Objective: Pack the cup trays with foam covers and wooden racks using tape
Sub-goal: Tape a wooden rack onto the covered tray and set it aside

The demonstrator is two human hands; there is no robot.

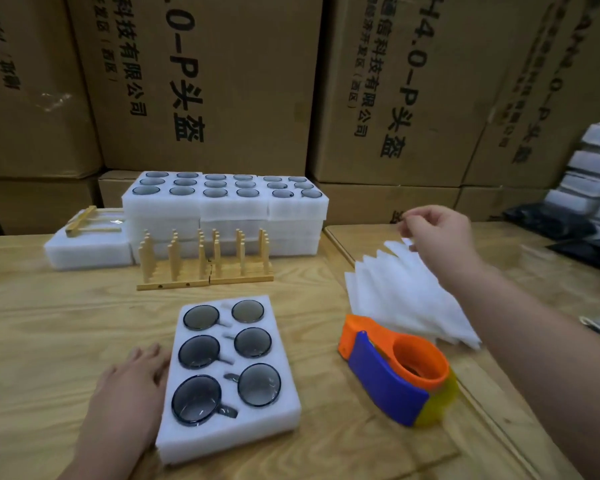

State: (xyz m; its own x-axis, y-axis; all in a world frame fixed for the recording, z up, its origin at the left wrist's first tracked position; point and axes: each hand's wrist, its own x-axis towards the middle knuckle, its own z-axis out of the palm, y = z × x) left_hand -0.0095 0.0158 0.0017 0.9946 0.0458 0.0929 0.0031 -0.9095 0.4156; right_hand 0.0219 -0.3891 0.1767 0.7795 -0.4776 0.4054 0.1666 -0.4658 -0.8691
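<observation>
A white foam cup tray [229,424] holding several dark glass cups lies on the plywood table in front of me. My left hand [132,382] rests flat against the tray's left side. My right hand [437,233] reaches over a fanned stack of thin white foam covers [402,299], its fingers curled at the top sheet's far corner. An orange, blue and yellow tape dispenser [395,372] sits between the tray and the covers. Two wooden racks [205,261] stand upright behind the tray.
Stacked foam trays with cups [229,209] stand at the back. To their left lies a closed foam pack [87,251] with a wooden rack taped on top. Cardboard boxes [222,81] wall off the rear. More wrapped packs [593,174] are piled far right.
</observation>
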